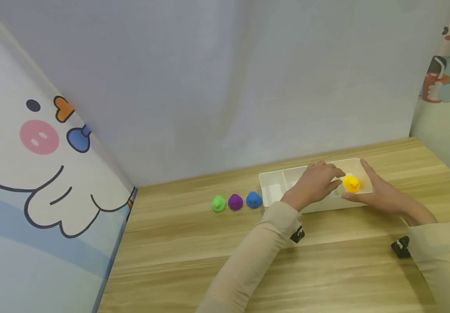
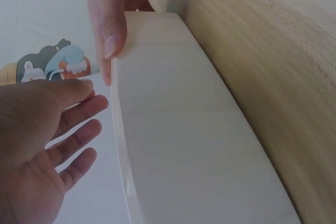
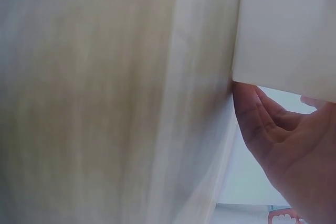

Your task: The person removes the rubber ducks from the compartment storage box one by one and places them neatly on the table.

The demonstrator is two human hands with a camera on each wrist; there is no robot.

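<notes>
A white divided box (image 1: 273, 188) lies lengthwise on the table. In its right-hand compartment is a yellow toy duck (image 1: 351, 184). My left hand (image 1: 317, 181) hovers over the box, fingertips just left of the duck; whether they touch it cannot be told. The left wrist view shows that hand (image 2: 47, 135) with loosely bent, spread fingers and nothing in them. Around the box's right end, my right hand (image 1: 385, 195) grips it, thumb at the near side and fingers at the far corner. Seen from the right wrist, its fingers (image 3: 257, 121) press against the box's end.
Left of the box, a green duck (image 1: 218, 204), a purple duck (image 1: 235, 202) and a blue duck (image 1: 253, 200) stand in a row on the wooden table (image 1: 193, 256). A pale wall (image 1: 209, 108) rises behind, with a cartoon-printed panel (image 1: 41, 182) at the left.
</notes>
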